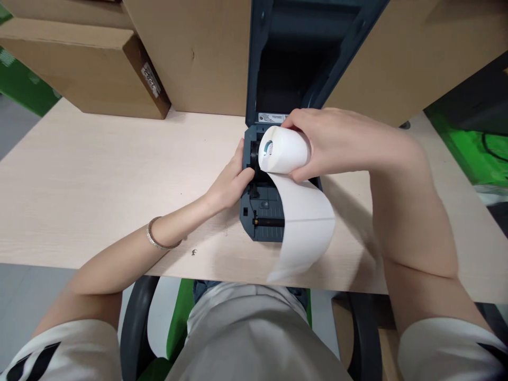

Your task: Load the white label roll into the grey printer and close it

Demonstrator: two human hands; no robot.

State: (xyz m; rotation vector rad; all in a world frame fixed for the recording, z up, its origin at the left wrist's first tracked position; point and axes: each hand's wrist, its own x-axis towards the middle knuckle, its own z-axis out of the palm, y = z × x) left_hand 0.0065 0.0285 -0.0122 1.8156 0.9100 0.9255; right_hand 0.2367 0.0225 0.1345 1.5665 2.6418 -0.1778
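A dark grey label printer [257, 233] stands on the table with its lid [257, 63] raised away from me. My right hand [317, 140] is closed around a white label roll [291, 148], held just over the printer's inner bay. From the roll a loose strip of labels [309, 227] curls down over the printer's front and right side, toward the table edge. My left hand [234, 177] grips the printer's left side wall, thumb over the rim and fingers along the outside. The roll hides part of the bay. A black roller [268, 222] shows near the printer's front.
A closed cardboard box [87, 69] sits at the back left of the pale wooden table [99, 185]. Large cardboard panels [198, 58] rise behind the printer. A green surface with a dark cable [476, 159] lies at the right. Chair armrests [137, 323] flank me below the table edge.
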